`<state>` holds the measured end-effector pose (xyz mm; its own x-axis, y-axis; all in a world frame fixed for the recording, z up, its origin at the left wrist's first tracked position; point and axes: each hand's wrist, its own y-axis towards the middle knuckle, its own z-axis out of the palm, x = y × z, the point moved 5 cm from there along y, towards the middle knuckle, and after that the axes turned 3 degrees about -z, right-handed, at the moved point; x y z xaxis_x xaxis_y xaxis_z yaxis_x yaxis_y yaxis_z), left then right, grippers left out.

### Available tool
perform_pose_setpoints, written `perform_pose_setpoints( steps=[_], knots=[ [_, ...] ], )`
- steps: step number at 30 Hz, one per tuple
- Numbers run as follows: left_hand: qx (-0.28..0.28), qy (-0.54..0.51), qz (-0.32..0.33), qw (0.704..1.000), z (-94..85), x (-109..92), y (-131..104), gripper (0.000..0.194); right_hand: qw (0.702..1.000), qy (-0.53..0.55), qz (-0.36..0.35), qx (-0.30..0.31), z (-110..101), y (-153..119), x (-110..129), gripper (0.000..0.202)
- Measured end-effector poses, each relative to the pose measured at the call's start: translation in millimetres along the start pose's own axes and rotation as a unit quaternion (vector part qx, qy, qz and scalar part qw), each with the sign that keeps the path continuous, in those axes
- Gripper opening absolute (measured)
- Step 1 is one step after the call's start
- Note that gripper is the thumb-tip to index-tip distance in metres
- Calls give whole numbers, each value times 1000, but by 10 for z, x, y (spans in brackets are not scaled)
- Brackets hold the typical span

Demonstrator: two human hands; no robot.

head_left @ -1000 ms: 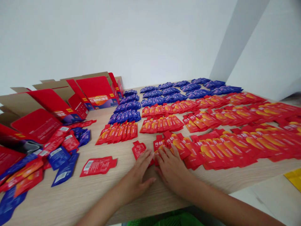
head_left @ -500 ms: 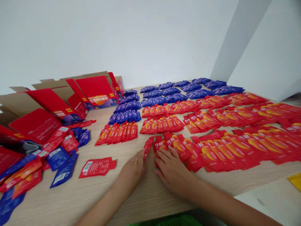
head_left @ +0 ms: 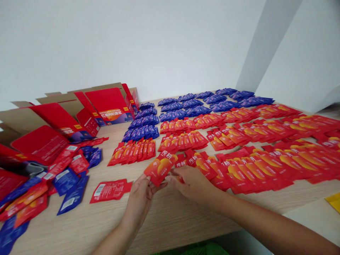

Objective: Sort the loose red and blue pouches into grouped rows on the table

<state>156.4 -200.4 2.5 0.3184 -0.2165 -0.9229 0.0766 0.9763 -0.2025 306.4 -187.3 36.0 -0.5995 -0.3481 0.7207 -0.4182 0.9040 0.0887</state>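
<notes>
Your left hand (head_left: 140, 189) now has the red pouch (head_left: 161, 166) lifted and pinched, thumb on top. A second ago it lay flat under those fingers, print side up; half a second ago, tipped on edge. Orange front now faces you. Your right hand (head_left: 190, 182), earlier spread over the row, now curls inward, fingertips at the pouch's near side; contact unclear.

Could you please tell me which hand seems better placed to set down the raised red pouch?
Probably the left hand: it holds the raised red pouch near its lower edge. The right hand is by the left end of the front pouch row; whether it grips anything is unclear.
</notes>
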Motion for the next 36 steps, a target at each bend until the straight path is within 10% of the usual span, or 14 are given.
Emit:
perform_pose_setpoints(
  steps=[2, 7, 22, 36],
  knots=[
    [18, -13, 0, 1000, 100, 1, -43, 30, 978, 205, 39, -24, 4, 97, -48, 28],
    [83, 15, -50, 995, 263, 46, 84, 37, 816, 571, 78, -43, 149, 228, -114, 29],
    [182, 188, -164, 951, 305, 334, 103, 38, 775, 589, 131, -189, 117, 136, -242, 36],
    [82, 179, 12, 980, 252, -5, 187, 43, 936, 340, 63, -71, 250, 92, -168, 35]
  ],
)
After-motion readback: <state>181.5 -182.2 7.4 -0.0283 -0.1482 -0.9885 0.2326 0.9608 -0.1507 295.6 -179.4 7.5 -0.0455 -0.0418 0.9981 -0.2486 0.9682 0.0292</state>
